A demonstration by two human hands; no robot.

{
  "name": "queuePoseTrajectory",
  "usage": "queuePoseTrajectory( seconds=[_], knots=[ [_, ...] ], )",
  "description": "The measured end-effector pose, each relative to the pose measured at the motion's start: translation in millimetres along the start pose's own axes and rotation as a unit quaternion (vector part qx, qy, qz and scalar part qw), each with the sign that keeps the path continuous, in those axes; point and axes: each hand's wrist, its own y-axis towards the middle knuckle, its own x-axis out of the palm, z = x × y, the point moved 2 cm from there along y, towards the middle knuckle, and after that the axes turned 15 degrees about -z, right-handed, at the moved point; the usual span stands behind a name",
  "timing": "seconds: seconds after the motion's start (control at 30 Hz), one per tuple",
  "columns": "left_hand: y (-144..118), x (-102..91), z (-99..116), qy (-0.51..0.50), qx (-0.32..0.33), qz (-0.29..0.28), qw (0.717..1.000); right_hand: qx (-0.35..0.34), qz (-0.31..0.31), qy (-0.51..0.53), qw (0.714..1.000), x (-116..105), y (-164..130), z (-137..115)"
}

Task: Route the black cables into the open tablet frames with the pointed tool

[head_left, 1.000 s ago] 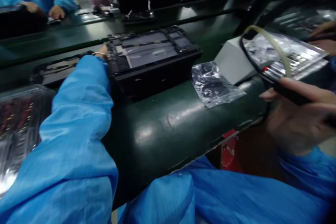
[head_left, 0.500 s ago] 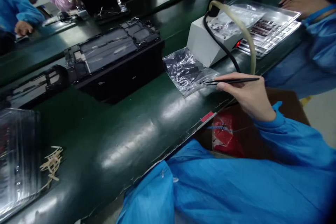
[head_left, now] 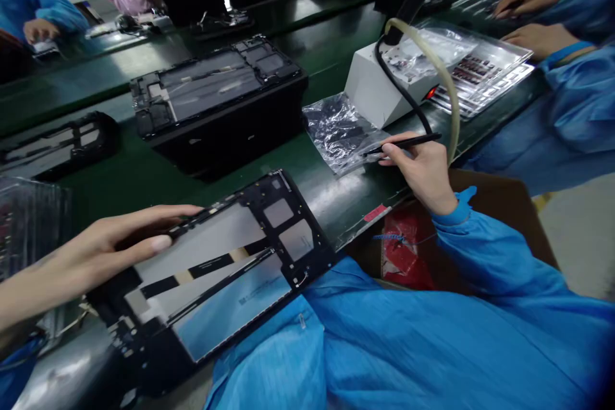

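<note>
My left hand (head_left: pixel 139 234) grips the upper left edge of an open tablet housing (head_left: pixel 216 230), its thumb over the inner face and its fingers along the far side. The housing is black-framed with a shiny inner panel and dark ribbon strips, and it lies tilted at the bench's front edge. In my right hand (head_left: pixel 420 163) are black tweezers (head_left: pixel 408 143), pinched between thumb and fingers. Their tips point left over a clear plastic bag (head_left: pixel 339 131) lying on the bench. Whether the tips touch the bag or hold anything I cannot tell.
A stack of black tablet housings (head_left: pixel 221 115) stands on the green bench, with another housing (head_left: pixel 57 141) at left. Beyond the bag are a white box (head_left: pixel 379 90) with a red light, a hose (head_left: pixel 446 70) and clear trays (head_left: pixel 485 70). Co-workers' hands (head_left: pixel 542 41) are at right.
My left hand has come into view at left with a tablet housing, now at the bench's front edge. My right hand with the tweezers has shifted slightly left.
</note>
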Motion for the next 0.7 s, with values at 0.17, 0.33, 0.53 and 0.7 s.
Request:
queuePoseTrajectory(
  seconds=[0.17, 0.33, 0.53, 0.7],
  knots=[
    [40.1, 7.3, -7.9, 0.014, -0.013, -0.039, 0.999, -0.008, 0.017, -0.022, 1.0, -0.1, -1.3, 3.6],
    [38.6, 11.2, -8.9, 0.094, 0.016, 0.014, 0.995, -0.01, 0.011, -0.031, 0.999, 0.0, 1.7, 4.8],
    [69.8, 8.8, 84.5, 0.183, 0.152, 0.018, 0.971, -0.023, 0.03, 0.02, 0.999, 1.9, -4.4, -8.8],
    [180.0, 49.5, 198.0, 0.214, 0.312, -0.111, 0.919, -0.074, 0.083, -0.04, 0.993, -33.8, -66.5, -35.4]
  ],
)
